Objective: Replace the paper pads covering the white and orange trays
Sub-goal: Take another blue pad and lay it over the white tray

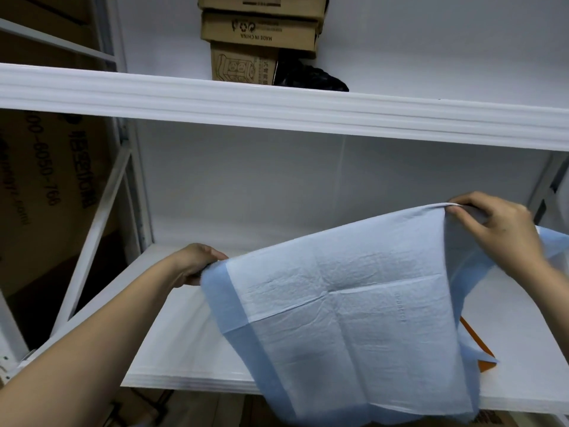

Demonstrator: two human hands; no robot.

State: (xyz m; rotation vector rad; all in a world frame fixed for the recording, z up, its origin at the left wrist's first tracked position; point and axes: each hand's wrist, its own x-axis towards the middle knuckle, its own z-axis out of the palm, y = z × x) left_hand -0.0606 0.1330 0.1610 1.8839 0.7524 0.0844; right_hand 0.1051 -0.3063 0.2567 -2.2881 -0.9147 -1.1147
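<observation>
One crinkly blue paper pad [348, 306] pinched up by left hand [197, 266] and right hand [495, 226] over the orange tray [480, 349] on the white shelf [191, 349]; likely much left.

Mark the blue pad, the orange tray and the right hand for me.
blue pad [354, 318], head view: centre of the sheet at the fold cross.
orange tray [483, 352], head view: exposed corner beside the pad.
right hand [502, 229], head view: back of the hand.
</observation>
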